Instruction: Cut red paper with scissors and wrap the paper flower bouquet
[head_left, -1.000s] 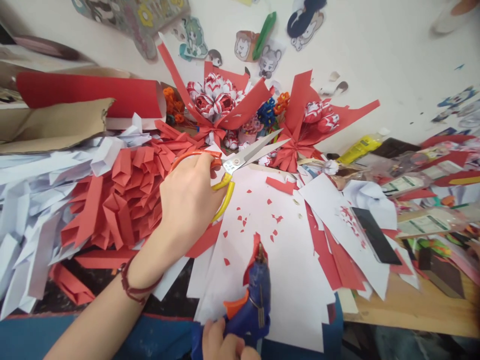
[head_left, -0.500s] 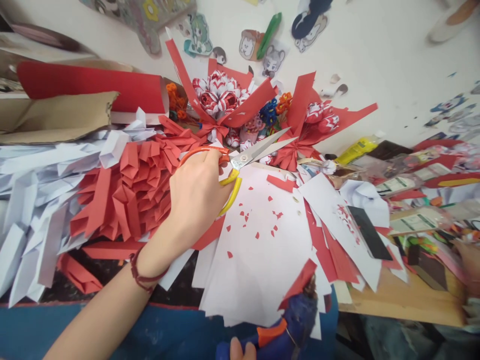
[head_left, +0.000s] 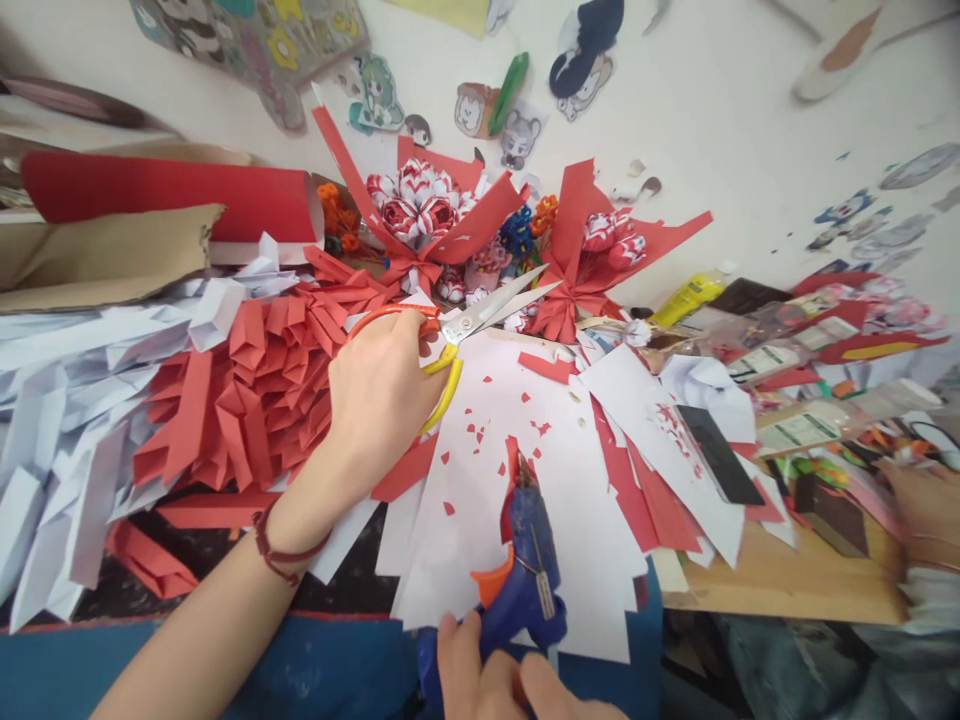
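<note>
My left hand (head_left: 379,385) is closed round the scissors (head_left: 466,325) by their orange and yellow handles. The blades are parted and point up and to the right, near the paper bouquets. At the lower middle, my right hand (head_left: 487,670) grips the handle of a blue glue gun (head_left: 534,545) with an orange trigger. Its nozzle points away from me over a stack of white paper (head_left: 457,560). A red paper strip (head_left: 509,505) lies along the gun's left side near the nozzle; whether it is attached I cannot tell. Small red paper scraps (head_left: 480,435) are scattered on the white sheets.
Folded red paper pieces (head_left: 247,400) and folded white ones (head_left: 52,470) are heaped at left. Two red-wrapped paper-flower bouquets (head_left: 420,200) stand by the wall. A black phone (head_left: 718,455) rests on paper at right. Part of another person (head_left: 919,500) shows at the right edge.
The glue gun has swung up and left, with its nozzle now over the white paper. More of my right hand shows. My left hand still holds the scissors; the view has shifted slightly.
</note>
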